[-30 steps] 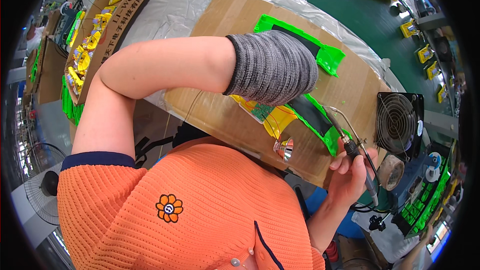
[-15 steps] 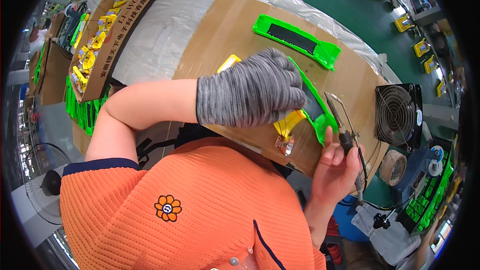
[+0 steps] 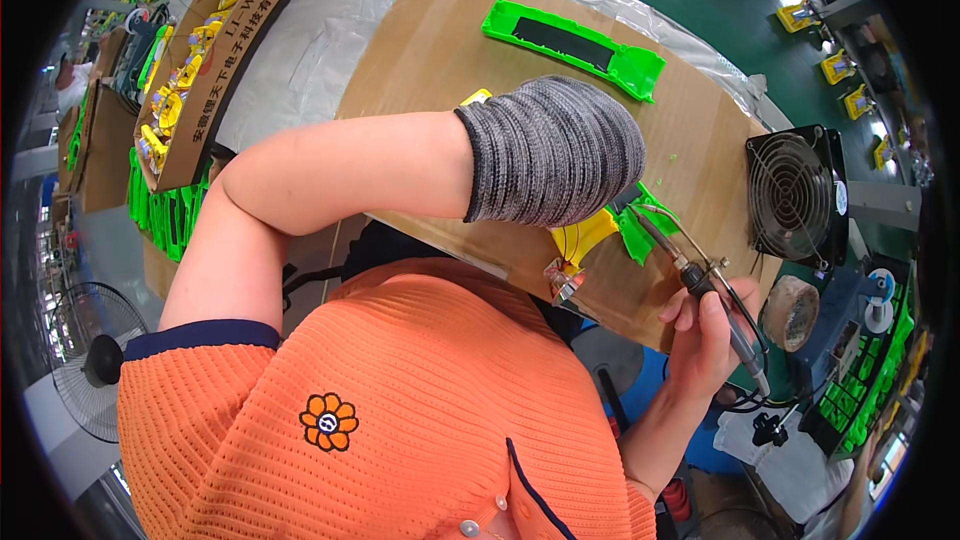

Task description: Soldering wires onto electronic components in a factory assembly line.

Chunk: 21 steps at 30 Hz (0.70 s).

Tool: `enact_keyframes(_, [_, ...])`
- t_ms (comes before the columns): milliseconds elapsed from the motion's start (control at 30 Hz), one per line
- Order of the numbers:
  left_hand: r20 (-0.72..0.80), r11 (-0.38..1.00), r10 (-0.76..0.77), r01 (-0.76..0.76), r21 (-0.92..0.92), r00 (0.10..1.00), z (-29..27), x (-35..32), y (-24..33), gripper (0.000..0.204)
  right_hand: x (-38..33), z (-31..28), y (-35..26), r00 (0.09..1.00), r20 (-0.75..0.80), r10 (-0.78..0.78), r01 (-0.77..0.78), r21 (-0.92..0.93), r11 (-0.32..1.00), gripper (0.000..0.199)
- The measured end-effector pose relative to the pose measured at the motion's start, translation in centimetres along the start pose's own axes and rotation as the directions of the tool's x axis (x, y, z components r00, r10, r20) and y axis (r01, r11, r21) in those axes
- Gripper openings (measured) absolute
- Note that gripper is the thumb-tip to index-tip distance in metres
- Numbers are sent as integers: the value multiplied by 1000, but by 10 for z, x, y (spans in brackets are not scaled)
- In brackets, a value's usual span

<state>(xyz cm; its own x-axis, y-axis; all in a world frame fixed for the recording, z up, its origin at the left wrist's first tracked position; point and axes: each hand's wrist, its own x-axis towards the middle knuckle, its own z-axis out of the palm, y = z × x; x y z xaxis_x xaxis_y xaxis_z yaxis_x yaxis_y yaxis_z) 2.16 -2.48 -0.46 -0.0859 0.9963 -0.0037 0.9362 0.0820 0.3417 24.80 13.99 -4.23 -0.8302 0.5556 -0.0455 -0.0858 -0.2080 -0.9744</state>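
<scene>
Your left hand point(image 3: 550, 155), in a grey knitted glove, lies across the yellow part point(image 3: 585, 235) and the green plastic piece point(image 3: 640, 230) at the near edge of the cardboard-covered surface point(image 3: 420, 70); the glove hides the fingers, so you cannot tell from here whether that grip is clenched on the piece or only pressing it down. Your right hand point(image 3: 710, 325) has its grip closed around the handle of the soldering iron point(image 3: 700, 280), whose tip points at the green plastic piece just beside the glove. A small clear component point(image 3: 563, 280) hangs by thin wires below the yellow part, at the surface's edge. The joint looks to be in hand, not finished: whether the tip is touching the work is not clear at this size. A second green tray point(image 3: 575, 45) lies well apart at the far side, untouched, and a box of yellow parts point(image 3: 180, 90) sits to your left, so more pieces likely wait. The small fan point(image 3: 795, 195) stands near your right hand.
</scene>
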Motion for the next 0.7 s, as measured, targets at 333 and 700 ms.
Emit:
enact_keyframes(333, [148, 991, -121, 112, 67, 982, 0, 6, 10, 15, 9, -1, -4, 999, 27, 42, -43, 21, 999, 13])
enact_keyframes(700, [175, 997, -63, 53, 59, 983, -11, 13, 16, 15, 6, 2, -5, 997, 66, 46, -39, -101, 994, 15])
